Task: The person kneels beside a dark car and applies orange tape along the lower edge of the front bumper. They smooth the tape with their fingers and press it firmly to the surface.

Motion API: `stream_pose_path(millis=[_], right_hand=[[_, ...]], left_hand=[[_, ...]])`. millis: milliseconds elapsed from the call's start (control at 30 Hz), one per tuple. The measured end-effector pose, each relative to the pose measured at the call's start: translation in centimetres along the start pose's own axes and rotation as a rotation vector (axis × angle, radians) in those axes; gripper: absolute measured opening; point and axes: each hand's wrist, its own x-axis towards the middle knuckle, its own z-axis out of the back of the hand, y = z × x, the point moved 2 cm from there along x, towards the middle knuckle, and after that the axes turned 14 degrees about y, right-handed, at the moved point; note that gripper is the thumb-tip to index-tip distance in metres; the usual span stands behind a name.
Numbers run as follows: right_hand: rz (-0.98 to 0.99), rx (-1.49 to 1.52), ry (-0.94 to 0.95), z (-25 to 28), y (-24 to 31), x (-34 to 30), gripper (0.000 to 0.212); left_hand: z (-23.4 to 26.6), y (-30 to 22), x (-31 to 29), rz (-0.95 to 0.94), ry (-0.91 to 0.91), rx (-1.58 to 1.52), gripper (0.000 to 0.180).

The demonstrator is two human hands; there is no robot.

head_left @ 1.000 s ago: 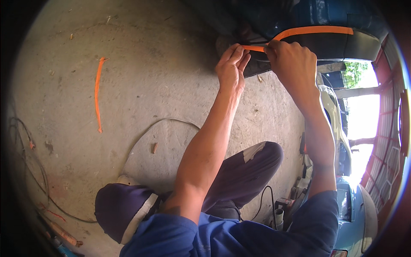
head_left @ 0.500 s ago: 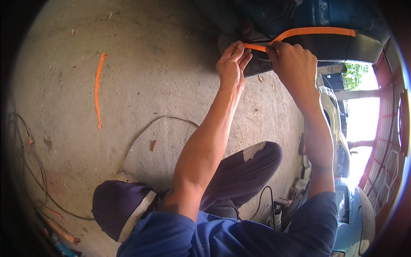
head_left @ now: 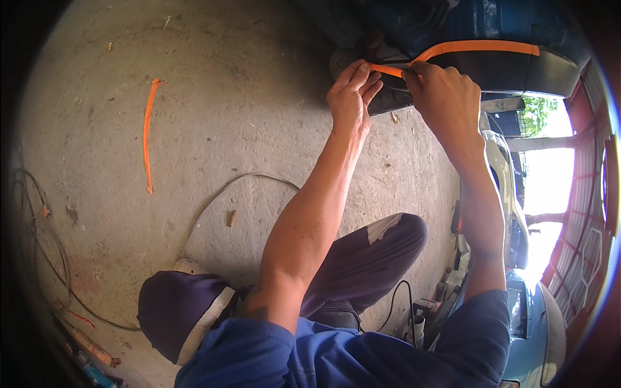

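Left hand (head_left: 350, 97) pinches 1 end of the orange tape (head_left: 387, 70); right hand (head_left: 447, 96), curled, grips the other. The span lies between both, near the left end of the dark bumper trim (head_left: 501, 72). An orange band (head_left: 479, 46) follows the trim's upper edge; 1 orange strip (head_left: 147, 136) lies on the floor (head_left: 220, 123), well apart.

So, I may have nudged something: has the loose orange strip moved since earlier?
No: against the floor cable, the loose strip hasn't shifted; only the whole view has, slightly.
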Motion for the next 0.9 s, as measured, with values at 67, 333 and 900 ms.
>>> stream_pose_path(millis=[67,333,900], right_hand=[[0.000,0.002,0.002,0.0,0.0,0.0,0.025],[0.014,0.055,0.046,-0.3,0.8,-0.1,0.026],[-0.049,0.050,0.177,-1.0,1.4,-0.8,0.025]], left_hand=[[-0.1,-0.1,0.0,-0.001,-0.004,0.013,0.038],[-0.1,-0.9,0.0,0.006,-0.052,0.071,0.036],[-0.3,-1.3,0.6,-0.173,-0.072,0.219,0.016]])
